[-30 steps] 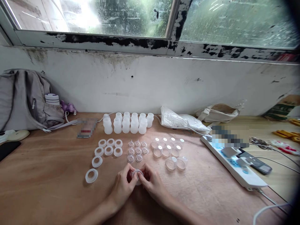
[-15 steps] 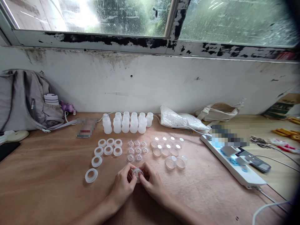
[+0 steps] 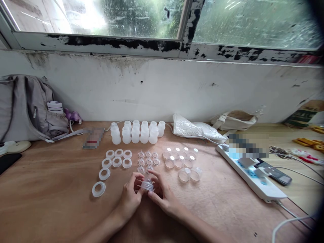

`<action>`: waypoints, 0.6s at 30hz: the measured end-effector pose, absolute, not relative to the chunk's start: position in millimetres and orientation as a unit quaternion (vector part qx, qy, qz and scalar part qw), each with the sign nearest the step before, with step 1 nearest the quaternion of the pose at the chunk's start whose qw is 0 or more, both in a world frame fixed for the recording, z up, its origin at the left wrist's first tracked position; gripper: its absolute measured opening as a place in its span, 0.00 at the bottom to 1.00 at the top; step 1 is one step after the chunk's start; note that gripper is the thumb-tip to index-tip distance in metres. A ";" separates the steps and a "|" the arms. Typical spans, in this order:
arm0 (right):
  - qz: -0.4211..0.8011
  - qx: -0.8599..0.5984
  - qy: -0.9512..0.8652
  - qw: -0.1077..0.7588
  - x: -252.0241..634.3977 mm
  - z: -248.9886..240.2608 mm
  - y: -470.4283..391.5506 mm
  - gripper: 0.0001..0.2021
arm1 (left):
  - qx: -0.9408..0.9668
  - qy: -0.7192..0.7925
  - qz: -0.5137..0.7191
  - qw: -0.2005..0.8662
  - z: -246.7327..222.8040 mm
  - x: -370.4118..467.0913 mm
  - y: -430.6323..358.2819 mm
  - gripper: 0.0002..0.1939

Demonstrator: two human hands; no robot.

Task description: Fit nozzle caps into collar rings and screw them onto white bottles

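Observation:
Between my two hands is a clear screw ring with a bottle nipple [image 3: 147, 185] standing up through it. My left hand [image 3: 131, 193] pinches its left side with thumb and fingers. On the right side my right hand [image 3: 164, 195] grips it, thumb low at the rim and index finger raised by the nipple's tip. Just beyond my fingers lie several loose clear nipples [image 3: 149, 162] in rows. To the left, several white screw rings [image 3: 98, 189] rest on the table. Several clear domed caps [image 3: 184, 175] lie to the right.
Several frosted small bottles [image 3: 135, 135] stand in rows at the back of the wooden table [image 3: 58, 202]. A white power strip [image 3: 253, 175] with plugs and cables lies at the right. A grey backpack [image 3: 27, 108] sits at the left, and a white plastic bag [image 3: 192, 128] is by the wall.
The ring and nipple have been tilted, so the nipple now points up and away and the threaded side shows. My fingers have shifted and spread a little around it.

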State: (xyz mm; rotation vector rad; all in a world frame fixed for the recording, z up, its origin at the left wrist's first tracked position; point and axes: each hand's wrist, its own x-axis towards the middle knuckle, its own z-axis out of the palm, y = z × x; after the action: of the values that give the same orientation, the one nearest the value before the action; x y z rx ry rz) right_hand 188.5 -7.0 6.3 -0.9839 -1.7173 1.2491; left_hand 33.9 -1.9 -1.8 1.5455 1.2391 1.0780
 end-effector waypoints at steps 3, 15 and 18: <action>0.501 -0.389 -0.668 0.389 189.1 5.3 -6.7 0.28 | 0.627 0.473 0.436 0.441 -3.3 31.1 0.9 0.04; 0.461 -0.435 -0.655 0.411 187.9 -5.5 -3.0 0.10 | 0.594 0.354 0.420 0.588 2.3 22.3 1.3 0.16; 0.374 -0.449 -0.704 0.403 190.1 -8.1 -1.3 0.10 | 0.629 0.391 0.386 0.551 -3.0 25.2 0.3 0.23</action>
State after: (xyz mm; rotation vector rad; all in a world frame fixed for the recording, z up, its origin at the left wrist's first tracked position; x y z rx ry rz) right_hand 190.1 -1.3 -8.1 -1.1353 -1.7771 0.9453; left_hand 25.2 0.3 -3.0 1.4873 0.9242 0.9128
